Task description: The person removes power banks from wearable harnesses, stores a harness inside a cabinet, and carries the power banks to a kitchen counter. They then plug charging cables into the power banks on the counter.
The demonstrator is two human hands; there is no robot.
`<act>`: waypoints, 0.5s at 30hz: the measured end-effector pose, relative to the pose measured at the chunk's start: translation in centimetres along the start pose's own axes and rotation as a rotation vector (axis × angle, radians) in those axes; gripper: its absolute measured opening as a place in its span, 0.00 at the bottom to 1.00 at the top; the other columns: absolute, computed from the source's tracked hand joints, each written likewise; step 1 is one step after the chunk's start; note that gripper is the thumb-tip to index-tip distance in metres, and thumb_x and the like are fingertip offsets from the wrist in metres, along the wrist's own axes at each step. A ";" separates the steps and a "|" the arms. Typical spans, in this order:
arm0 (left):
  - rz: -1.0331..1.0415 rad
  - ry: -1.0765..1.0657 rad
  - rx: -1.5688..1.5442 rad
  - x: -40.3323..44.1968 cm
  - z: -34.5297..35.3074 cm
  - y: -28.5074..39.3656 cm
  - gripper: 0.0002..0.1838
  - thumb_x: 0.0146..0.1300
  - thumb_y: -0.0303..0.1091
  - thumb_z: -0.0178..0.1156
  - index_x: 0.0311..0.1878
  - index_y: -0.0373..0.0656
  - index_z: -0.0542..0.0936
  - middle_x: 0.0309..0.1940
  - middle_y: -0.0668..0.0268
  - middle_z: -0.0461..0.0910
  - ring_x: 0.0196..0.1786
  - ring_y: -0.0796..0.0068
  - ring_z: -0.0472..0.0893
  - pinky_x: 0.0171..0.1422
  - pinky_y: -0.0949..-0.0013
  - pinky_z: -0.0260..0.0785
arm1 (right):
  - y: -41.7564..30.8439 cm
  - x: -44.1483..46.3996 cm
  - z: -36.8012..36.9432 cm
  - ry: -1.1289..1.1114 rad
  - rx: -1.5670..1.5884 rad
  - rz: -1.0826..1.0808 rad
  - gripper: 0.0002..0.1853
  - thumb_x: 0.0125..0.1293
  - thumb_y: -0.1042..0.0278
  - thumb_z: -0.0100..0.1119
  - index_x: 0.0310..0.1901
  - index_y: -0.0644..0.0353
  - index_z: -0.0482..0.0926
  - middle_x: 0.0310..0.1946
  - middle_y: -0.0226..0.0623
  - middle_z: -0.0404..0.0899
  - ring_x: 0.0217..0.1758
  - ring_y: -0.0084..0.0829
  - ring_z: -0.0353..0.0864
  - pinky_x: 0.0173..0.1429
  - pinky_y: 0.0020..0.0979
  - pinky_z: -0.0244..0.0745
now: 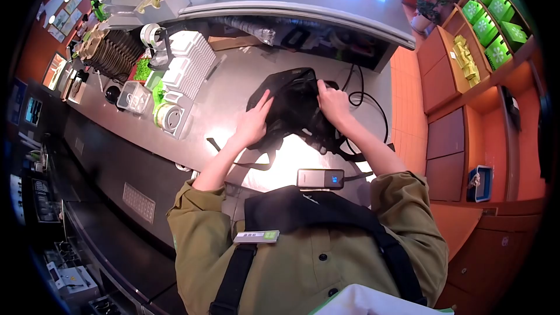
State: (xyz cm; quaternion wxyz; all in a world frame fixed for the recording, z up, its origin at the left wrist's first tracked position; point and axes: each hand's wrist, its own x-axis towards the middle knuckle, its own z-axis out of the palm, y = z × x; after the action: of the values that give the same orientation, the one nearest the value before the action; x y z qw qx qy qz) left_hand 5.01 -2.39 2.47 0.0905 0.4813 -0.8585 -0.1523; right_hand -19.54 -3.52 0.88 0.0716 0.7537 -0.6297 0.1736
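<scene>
A black fabric bag (291,102) with loose straps lies on the metal counter (230,76) in front of me. My left hand (254,122) rests against its left side, fingers stretched out over the fabric. On the opposite side, my right hand (335,106) has its fingers closed on the bag's edge; the fingertips are partly hidden. Nearer my body, a power bank (320,179) with a lit display sits on the counter with a cable at its right end. A black cable (382,114) loops over the counter to the right of the bag.
Stacked white lids (186,61), a clear container (135,97) and brown cup carriers (108,52) stand at the left. A raised shelf (303,3) spans the back. Wooden cabinets (446,134) and green boxes (499,52) are on the right.
</scene>
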 end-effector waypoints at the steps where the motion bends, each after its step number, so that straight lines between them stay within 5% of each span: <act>1: -0.018 0.091 -0.084 -0.2 0.7 0.5 0.37 0.44 0.19 0.50 0.63 0.41 0.59 0.69 0.59 0.50 0.46 0.50 0.76 0.45 0.56 0.71 | -0.4 0.2 0.5 0.015 -0.037 0.015 0.18 0.54 0.68 0.54 0.47 0.65 0.70 0.20 0.42 0.78 0.22 0.39 0.80 0.25 0.37 0.74; 7: -0.096 0.585 -0.202 1.8 3.6 -0.2 0.36 0.45 0.19 0.45 0.64 0.37 0.57 0.66 0.53 0.54 0.53 0.46 0.71 0.51 0.54 0.68 | -5.8 -0.2 1.5 -0.127 -0.271 0.009 0.23 0.54 0.72 0.49 0.50 0.79 0.68 0.18 0.42 0.79 0.21 0.33 0.81 0.22 0.30 0.76; 11: -0.027 0.177 0.269 0.5 3.4 2.1 0.30 0.46 0.23 0.51 0.59 0.34 0.65 0.65 0.55 0.58 0.42 0.56 0.76 0.46 0.62 0.71 | -5.5 0.5 3.5 -0.033 -0.046 0.035 0.20 0.52 0.74 0.50 0.47 0.79 0.69 0.19 0.47 0.78 0.21 0.34 0.81 0.23 0.31 0.77; 12: 0.023 0.237 0.345 0.0 4.8 2.1 0.30 0.43 0.23 0.55 0.56 0.35 0.69 0.64 0.57 0.61 0.37 0.62 0.76 0.43 0.66 0.72 | -5.2 1.1 3.7 -0.119 0.077 0.034 0.20 0.60 0.64 0.50 0.42 0.79 0.70 0.18 0.43 0.78 0.20 0.32 0.81 0.24 0.30 0.77; 15: 0.020 0.255 0.246 -0.7 6.9 -1.2 0.31 0.40 0.20 0.56 0.55 0.35 0.69 0.62 0.58 0.62 0.39 0.61 0.75 0.44 0.65 0.72 | -5.3 1.8 -1.2 -0.913 0.893 0.183 0.29 0.62 0.47 0.49 0.35 0.76 0.73 0.18 0.40 0.78 0.20 0.30 0.80 0.25 0.29 0.77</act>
State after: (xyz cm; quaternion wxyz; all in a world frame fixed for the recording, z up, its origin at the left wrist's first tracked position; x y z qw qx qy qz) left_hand 4.27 -1.13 -4.40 0.1405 0.4956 -0.8570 0.0169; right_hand -14.31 -3.75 3.25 -0.5392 0.6524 -0.5255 0.0860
